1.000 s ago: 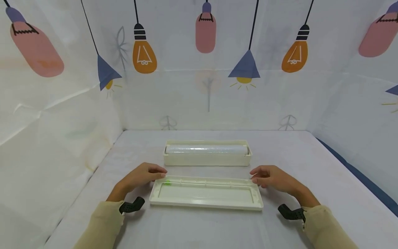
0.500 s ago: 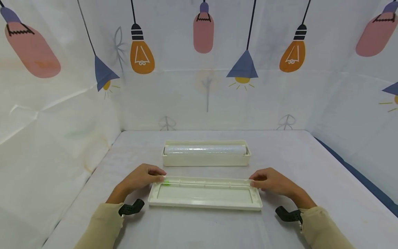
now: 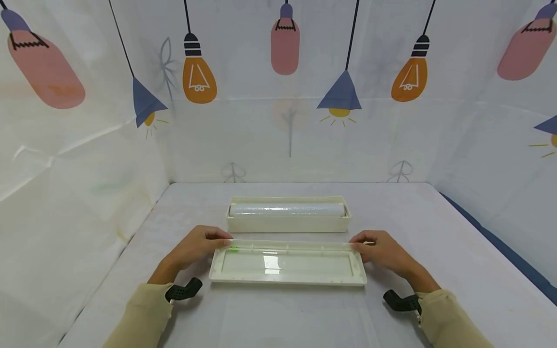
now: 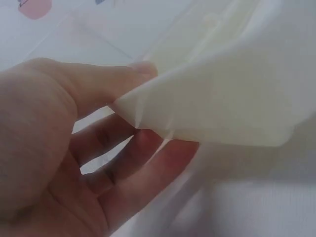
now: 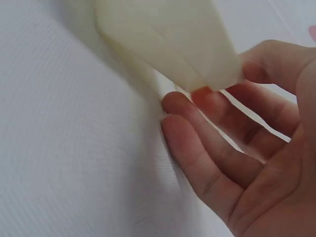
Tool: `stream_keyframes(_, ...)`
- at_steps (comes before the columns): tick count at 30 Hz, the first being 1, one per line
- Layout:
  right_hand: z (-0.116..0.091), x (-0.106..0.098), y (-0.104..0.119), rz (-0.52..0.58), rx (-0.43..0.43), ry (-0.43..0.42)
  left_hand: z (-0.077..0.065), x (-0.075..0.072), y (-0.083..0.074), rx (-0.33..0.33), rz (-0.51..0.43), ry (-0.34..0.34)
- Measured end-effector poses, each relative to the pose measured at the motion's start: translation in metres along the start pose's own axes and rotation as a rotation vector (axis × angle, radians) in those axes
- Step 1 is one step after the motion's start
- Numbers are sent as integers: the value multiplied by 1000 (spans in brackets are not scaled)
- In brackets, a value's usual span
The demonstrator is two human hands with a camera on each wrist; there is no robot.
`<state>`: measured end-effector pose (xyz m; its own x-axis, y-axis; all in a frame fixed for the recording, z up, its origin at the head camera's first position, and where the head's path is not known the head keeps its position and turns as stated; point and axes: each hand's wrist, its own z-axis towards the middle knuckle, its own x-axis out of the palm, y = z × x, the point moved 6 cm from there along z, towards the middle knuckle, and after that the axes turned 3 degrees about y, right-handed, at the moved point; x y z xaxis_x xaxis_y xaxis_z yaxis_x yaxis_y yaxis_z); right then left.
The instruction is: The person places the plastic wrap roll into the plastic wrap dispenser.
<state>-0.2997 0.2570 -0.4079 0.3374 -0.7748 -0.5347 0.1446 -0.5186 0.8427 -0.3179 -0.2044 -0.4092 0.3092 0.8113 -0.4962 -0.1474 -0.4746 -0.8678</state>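
Observation:
A long cream plastic lid (image 3: pixel 248 266), its hollow inner side facing up with a small green mark near the back left corner, is held between both hands in the head view. At its far left corner the left hand (image 3: pixel 201 247) pinches it, thumb on top and fingers under the edge. The right hand (image 3: pixel 383 250) grips the far right corner in the same manner. The lid's end (image 4: pixel 217 98) tilts clear over the cloth in the left wrist view. Behind it stands the matching open box (image 3: pixel 287 225) with a roll of cling film (image 3: pixel 287 209) inside.
A white cloth (image 3: pixel 278 319) covers the table. White sheets (image 3: pixel 243 135) printed with lamps and bulbs hang at the back and sides. Black wrist-worn pieces (image 3: pixel 184 289) stick out at both sleeves. A dark blue strip (image 3: pixel 500 237) runs along the right edge.
The right hand has closed in on the lid's right corner. Both hands have raised the lid's far edge slightly, and a bright reflection now shows on its inside.

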Motion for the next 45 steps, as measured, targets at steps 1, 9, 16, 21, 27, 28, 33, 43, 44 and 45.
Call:
stream_keyframes(1, 0, 0, 0, 16, 1, -18, 0, 0, -1, 9, -2, -9)
stream_keyframes(9, 0, -2, -4, 137, 66, -83, 2, -4, -7, 39, 2, -104)
stream_keyframes(16, 2, 6, -8, 256, 130, -13, 1, -6, -12, 63, 11, -210)
stream_keyframes(21, 1, 12, -6, 336, 119, 32, -3, -8, -16, 104, 3, -276)
stream_keyframes(27, 2, 13, -2, 311, 19, 47, -4, -12, -15, 154, -38, -318)
stream_keyframes(28, 2, 13, -1, 304, 3, 43, -4, -12, -15, 154, -44, -319)
stream_keyframes(33, 3, 14, 1, 305, -42, 31, -4, -14, -7, 99, -54, -323)
stream_keyframes(43, -3, 2, 14, 247, -129, -83, -1, -11, -4, -41, -179, -252)
stream_keyframes(44, -2, 2, 15, 254, -141, -85, -1, -11, -3, -58, -186, -248)
stream_keyframes(45, -2, 2, 16, 267, -152, -82, -1, -11, -3, -76, -191, -241)
